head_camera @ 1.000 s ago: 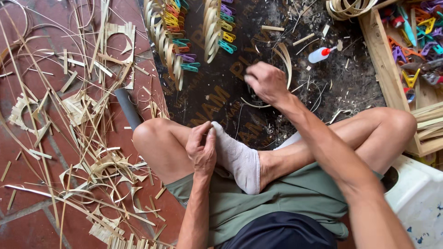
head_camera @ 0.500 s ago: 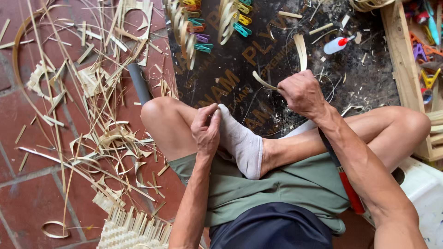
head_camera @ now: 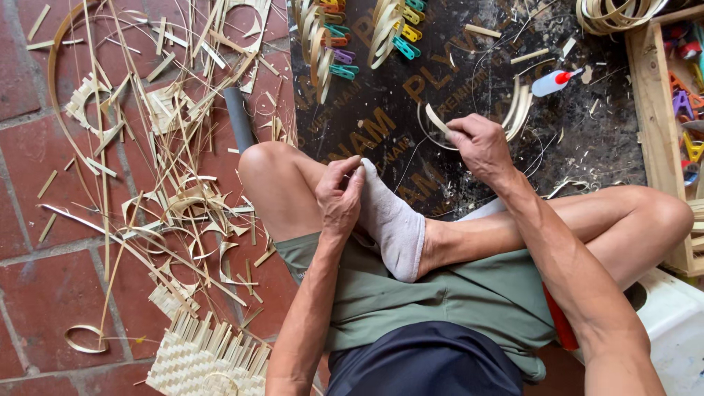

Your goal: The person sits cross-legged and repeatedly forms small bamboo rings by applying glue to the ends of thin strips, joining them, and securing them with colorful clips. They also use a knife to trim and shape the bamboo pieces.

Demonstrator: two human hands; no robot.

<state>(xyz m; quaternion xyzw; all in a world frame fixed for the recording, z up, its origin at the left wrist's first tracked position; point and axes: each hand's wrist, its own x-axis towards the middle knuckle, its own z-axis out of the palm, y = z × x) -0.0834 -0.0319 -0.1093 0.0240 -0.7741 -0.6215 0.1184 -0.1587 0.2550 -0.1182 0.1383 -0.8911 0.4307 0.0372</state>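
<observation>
I sit cross-legged on the floor. My right hand [head_camera: 480, 147] grips a curved pale bamboo strip [head_camera: 513, 110] lifted off the black board [head_camera: 381, 125]. My left hand [head_camera: 339, 194] pinches the toe of the grey sock [head_camera: 392, 224] on my foot, which rests across my lap on green shorts [head_camera: 411, 293]. The strip bends in a loop from my fingers back toward the board.
Bamboo rings held with coloured clips [head_camera: 323, 44] lie at the board's far edge. A glue bottle with red cap [head_camera: 554, 82] lies right of my hand. A wooden crate of clips [head_camera: 678, 103] stands at right. Bamboo scraps [head_camera: 169, 169] and a woven mat piece [head_camera: 205, 359] litter the brick floor.
My right hand has come closer to me, lifting the bamboo strip off the board. My left hand stays on the sock toe.
</observation>
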